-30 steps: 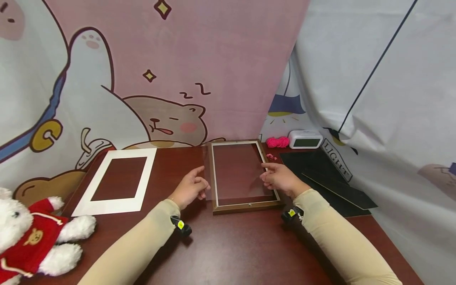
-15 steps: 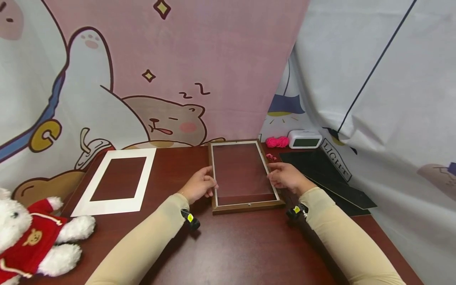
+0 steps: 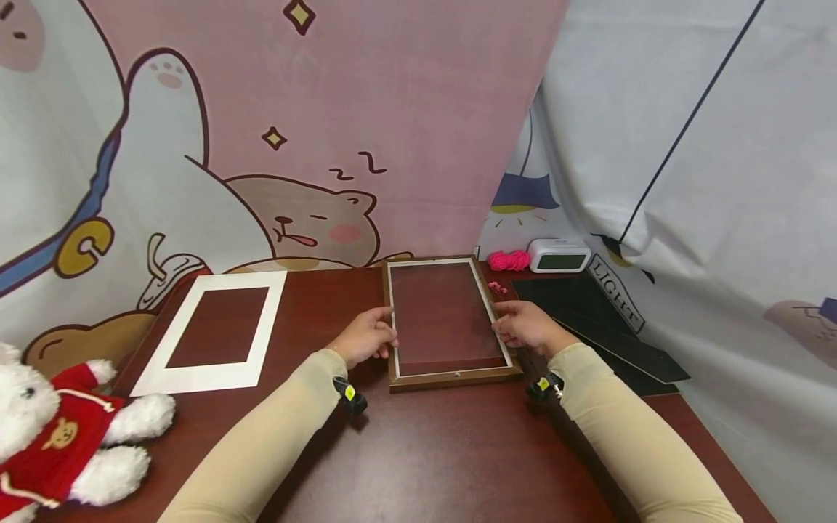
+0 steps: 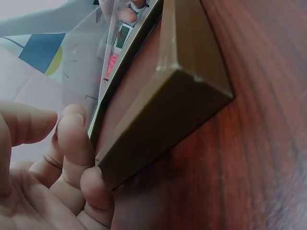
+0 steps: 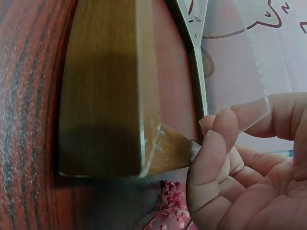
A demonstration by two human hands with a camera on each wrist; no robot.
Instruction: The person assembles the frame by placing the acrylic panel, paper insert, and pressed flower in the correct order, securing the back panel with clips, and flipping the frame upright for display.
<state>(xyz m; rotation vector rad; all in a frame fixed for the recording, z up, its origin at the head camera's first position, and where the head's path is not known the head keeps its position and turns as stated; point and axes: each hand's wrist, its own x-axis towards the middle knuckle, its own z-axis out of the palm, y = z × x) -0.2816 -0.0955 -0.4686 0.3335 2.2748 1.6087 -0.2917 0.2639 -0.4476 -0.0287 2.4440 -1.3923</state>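
A brown wooden picture frame with a pale inner lip lies on the table. Over it, a clear sheet is held by its two sides. My left hand pinches the sheet's left side, its fingertips against the frame's left rail. On the opposite side, my right hand pinches the sheet near a corner, fingers touching the frame's right rail. From the left wrist, the sheet appears apart from the frame, slightly above it. Its far edge is hard to make out in the head view.
A white mat board lies at the left, beyond a plush toy. Black panels rest at the right. Behind them stand a white digital clock and pink yarn. Small pink dried flowers lie beside the frame.
Both hands have shifted right, carrying the clear sheet from past the frame's left edge to over the frame. In the last half second they have barely moved.
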